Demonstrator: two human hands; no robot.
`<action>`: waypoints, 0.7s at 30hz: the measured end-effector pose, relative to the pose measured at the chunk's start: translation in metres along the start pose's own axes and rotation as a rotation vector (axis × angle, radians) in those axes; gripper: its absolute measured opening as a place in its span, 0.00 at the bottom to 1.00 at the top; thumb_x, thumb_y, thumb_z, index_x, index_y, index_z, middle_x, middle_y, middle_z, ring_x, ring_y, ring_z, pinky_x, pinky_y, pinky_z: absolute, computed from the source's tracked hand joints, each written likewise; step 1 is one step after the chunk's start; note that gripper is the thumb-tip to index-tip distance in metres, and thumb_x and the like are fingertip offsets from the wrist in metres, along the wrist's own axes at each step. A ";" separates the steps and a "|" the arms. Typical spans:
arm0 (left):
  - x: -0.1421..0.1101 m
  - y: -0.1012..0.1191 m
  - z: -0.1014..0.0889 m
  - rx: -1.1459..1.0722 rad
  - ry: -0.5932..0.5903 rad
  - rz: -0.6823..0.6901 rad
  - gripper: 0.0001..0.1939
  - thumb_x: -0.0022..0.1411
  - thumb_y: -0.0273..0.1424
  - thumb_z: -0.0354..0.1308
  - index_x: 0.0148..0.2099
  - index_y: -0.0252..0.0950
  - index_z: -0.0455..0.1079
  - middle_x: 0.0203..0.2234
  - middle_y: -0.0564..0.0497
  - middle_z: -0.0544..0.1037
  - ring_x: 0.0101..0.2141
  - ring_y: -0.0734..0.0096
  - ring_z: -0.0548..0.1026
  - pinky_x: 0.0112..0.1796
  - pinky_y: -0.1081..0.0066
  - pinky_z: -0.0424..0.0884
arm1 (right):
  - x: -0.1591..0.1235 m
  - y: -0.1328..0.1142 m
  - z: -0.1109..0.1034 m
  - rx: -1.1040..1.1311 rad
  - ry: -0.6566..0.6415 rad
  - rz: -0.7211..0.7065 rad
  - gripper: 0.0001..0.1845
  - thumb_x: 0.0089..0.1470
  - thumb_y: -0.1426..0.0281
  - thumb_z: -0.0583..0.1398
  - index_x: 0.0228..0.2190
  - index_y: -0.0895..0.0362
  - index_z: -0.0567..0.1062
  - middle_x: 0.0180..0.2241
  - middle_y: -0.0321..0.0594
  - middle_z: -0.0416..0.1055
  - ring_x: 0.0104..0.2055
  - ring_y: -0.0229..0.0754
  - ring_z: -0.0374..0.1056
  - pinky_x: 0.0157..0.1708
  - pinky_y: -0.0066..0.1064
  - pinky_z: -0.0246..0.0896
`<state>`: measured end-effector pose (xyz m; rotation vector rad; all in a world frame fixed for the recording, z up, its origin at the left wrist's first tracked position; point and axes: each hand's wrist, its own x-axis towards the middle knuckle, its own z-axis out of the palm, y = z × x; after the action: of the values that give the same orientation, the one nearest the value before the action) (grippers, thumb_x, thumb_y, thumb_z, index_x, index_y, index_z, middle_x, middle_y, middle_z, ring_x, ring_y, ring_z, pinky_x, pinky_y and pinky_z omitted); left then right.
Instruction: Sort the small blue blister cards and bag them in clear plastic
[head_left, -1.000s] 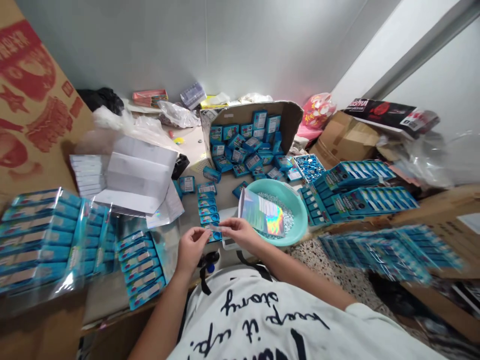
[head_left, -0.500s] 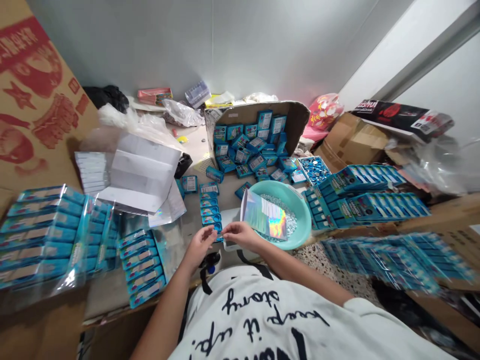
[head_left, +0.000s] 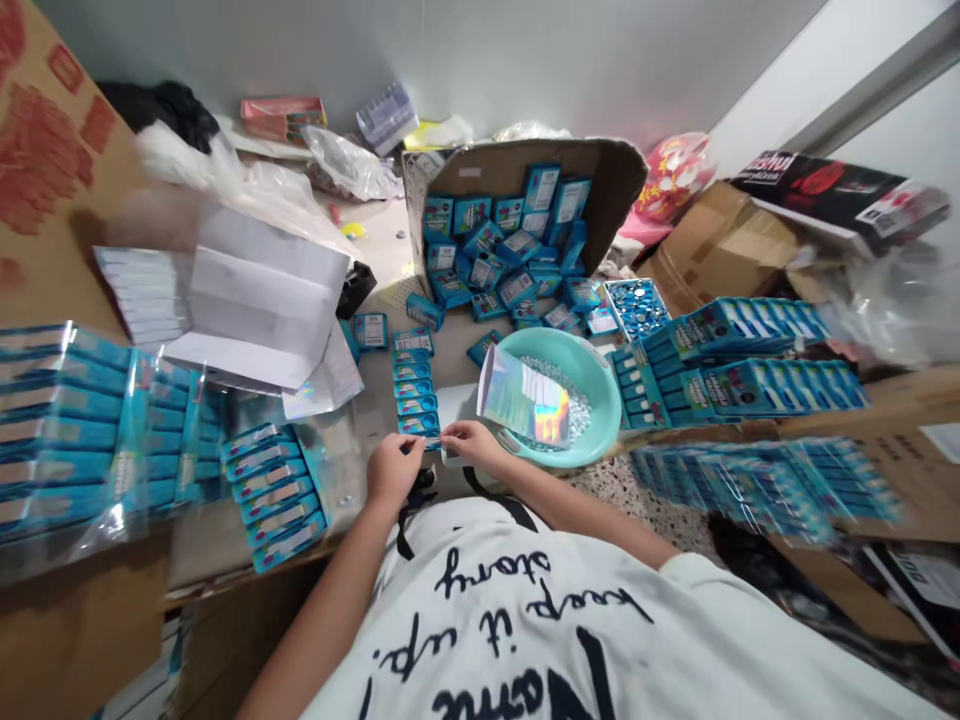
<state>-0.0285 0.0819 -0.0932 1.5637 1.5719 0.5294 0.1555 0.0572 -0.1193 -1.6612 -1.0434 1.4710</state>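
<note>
My left hand (head_left: 391,468) and my right hand (head_left: 469,444) meet close to my chest, fingers pinched together on a small blue packet (head_left: 424,441) at the near end of a row of blue packets (head_left: 414,390) on the table. A holographic pouch (head_left: 526,405) leans in a teal bowl (head_left: 592,385) of small white pieces just right of my right hand. Beyond the row, an open cardboard box (head_left: 600,185) spills many small blue boxes (head_left: 495,270).
Wrapped stacks of blue packs (head_left: 75,440) lie at the left, more blue packs (head_left: 742,365) at the right. White folded sheets (head_left: 255,300) rest left of centre. Cardboard boxes (head_left: 712,245), plastic bags and a tray of blue round pieces (head_left: 636,308) crowd the back.
Both hands have moved down towards the near end of the packet row and closer together. The view has tilted downward.
</note>
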 end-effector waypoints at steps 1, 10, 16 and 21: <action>0.001 -0.001 0.001 0.021 0.009 0.007 0.12 0.57 0.40 0.59 0.32 0.39 0.79 0.31 0.46 0.80 0.35 0.60 0.75 0.38 0.66 0.67 | 0.001 0.002 0.002 0.005 0.002 0.001 0.12 0.46 0.61 0.67 0.28 0.58 0.79 0.23 0.37 0.73 0.25 0.38 0.66 0.27 0.30 0.62; 0.003 0.002 0.002 0.080 0.014 -0.006 0.09 0.55 0.36 0.59 0.29 0.39 0.78 0.28 0.49 0.78 0.31 0.64 0.75 0.35 0.69 0.66 | -0.001 0.004 0.007 0.059 0.052 -0.025 0.28 0.51 0.67 0.61 0.55 0.53 0.67 0.25 0.29 0.68 0.26 0.36 0.67 0.29 0.29 0.64; 0.007 0.001 -0.001 0.044 -0.019 -0.060 0.09 0.53 0.37 0.60 0.29 0.39 0.78 0.28 0.49 0.80 0.30 0.64 0.75 0.33 0.69 0.66 | 0.002 0.006 0.010 0.070 0.017 0.008 0.27 0.54 0.71 0.58 0.56 0.52 0.63 0.27 0.29 0.68 0.28 0.36 0.67 0.31 0.28 0.64; 0.010 -0.004 0.001 -0.029 -0.016 -0.112 0.11 0.52 0.38 0.60 0.34 0.38 0.76 0.22 0.53 0.76 0.24 0.68 0.73 0.28 0.71 0.64 | 0.008 0.010 0.015 0.018 0.003 0.068 0.28 0.55 0.73 0.56 0.58 0.52 0.60 0.27 0.30 0.67 0.25 0.35 0.65 0.28 0.27 0.63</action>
<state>-0.0294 0.0911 -0.0997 1.4452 1.6225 0.4745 0.1427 0.0595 -0.1337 -1.7002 -0.9780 1.5164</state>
